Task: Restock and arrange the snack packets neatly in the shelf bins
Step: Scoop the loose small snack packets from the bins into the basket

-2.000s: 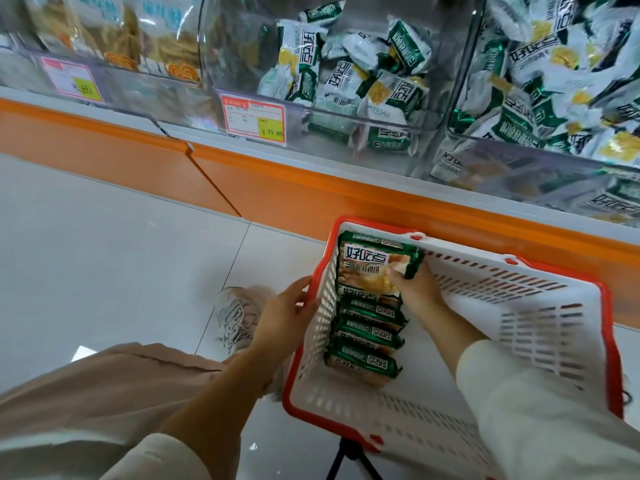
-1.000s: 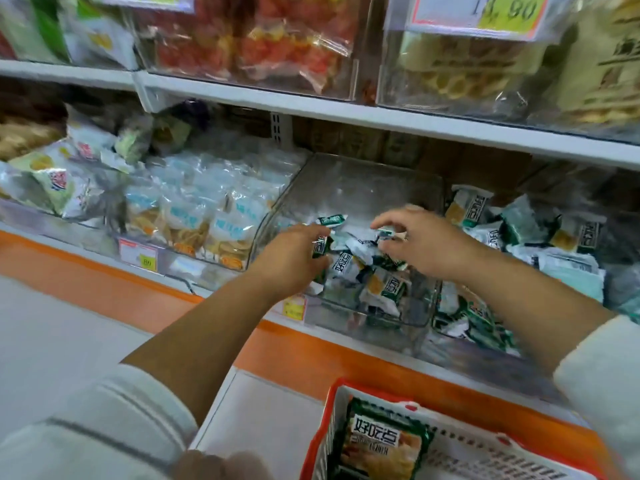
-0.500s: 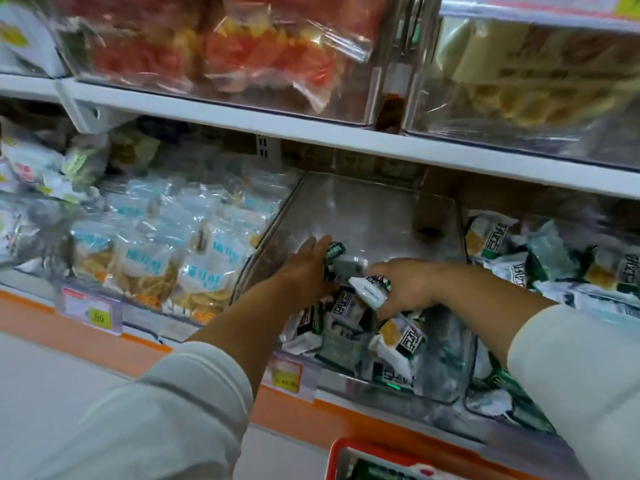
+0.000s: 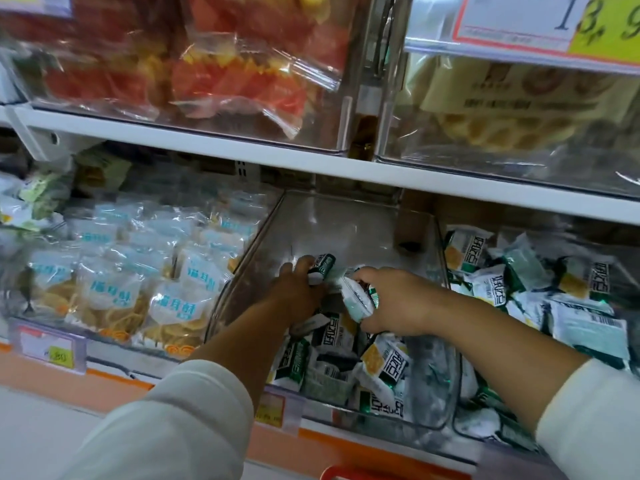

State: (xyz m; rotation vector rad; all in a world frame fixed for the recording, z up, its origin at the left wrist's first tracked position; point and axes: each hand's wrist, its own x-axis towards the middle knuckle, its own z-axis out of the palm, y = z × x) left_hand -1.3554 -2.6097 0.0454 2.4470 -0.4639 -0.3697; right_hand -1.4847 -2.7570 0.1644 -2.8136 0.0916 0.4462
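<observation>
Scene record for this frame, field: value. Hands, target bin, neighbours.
left hand: grips a green-white packet inside the middle bin
right hand: grips a second packet, close beside the left hand
middle bin: clear; loose packets piled at the front, back bare
left bin: blue-label packets
right bin: green-white pile, fuller than the middle bin
upper shelf: red-yellow snack bags

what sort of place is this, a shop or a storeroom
Most likely a shop's snack aisle: clear bins of wrapped snack packets sit on white shelves, and price tags hang on the bin fronts.
</observation>
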